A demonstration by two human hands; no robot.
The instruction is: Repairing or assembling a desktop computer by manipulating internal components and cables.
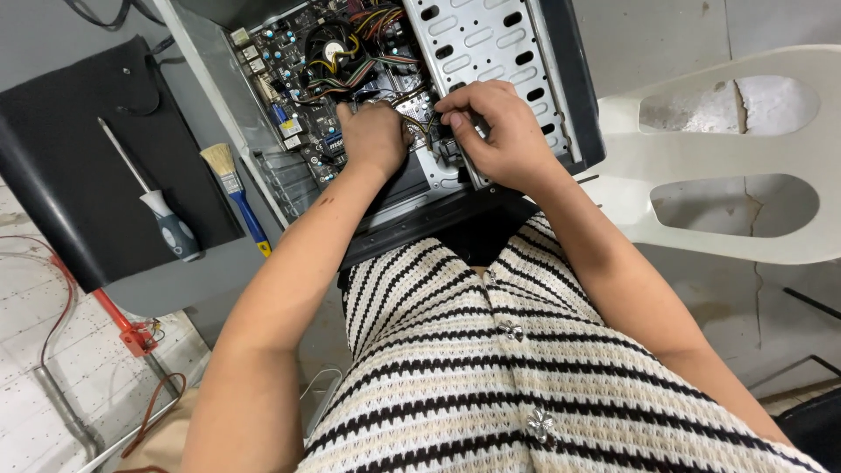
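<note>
Cables [419, 112] inside the open computer case [491, 52] sit under both my hands: my left hand [375, 133] presses closed beside them, my right hand [491, 123] pinches them. Left of the case, the screwdriver [162, 210] and brush [232, 188] lie unused.

Grey concrete floor [771, 289] right of and below the fingers, cracked and stained; white plastic chair [718, 158] just right of the fingers, cut-out back showing floor through; grey table surface [53, 35] left of the fingers with black mat [79, 158] on it; pale tiled floor [35, 350] far below-left of the fingers, red cable [61, 315] and metal tubing [61, 412] across it; even, flat light, soft shadows.
</note>
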